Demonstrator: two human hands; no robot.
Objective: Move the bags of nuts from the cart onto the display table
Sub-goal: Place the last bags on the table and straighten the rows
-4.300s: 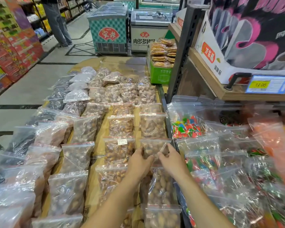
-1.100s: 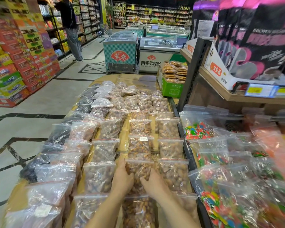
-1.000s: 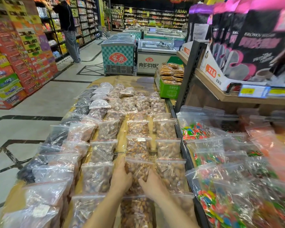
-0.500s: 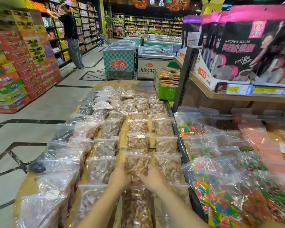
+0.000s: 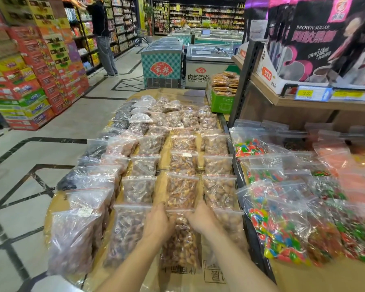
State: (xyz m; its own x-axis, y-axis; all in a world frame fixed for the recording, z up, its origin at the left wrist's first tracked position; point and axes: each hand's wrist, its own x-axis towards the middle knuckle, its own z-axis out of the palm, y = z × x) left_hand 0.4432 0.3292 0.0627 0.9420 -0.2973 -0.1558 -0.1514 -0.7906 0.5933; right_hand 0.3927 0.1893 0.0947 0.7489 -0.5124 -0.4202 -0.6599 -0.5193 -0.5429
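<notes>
Both hands have come off the right-hand column, where they were a few seconds ago, and now work the next column in, closer to the camera. The left hand point(image 5: 158, 222) and right hand point(image 5: 201, 219) curl their fingers onto the lower corners of a zip-seal bag of nuts point(image 5: 182, 190); the fingertips are hidden. The bag lies flat on the cardboard-covered display table point(image 5: 211, 272), its lower edge overlapping the top of the nearer bag point(image 5: 180, 245). The cart is out of view.

The step appears to be squaring this bag into its row. To do it well, both corners should slide evenly so the red seal line stays level with the neighbouring bag point(image 5: 218, 192). The overlap should match the bags farther up the column, and the nuts should be pressed flat so the bag does not slip toward the candy bags point(image 5: 282, 228).
</notes>
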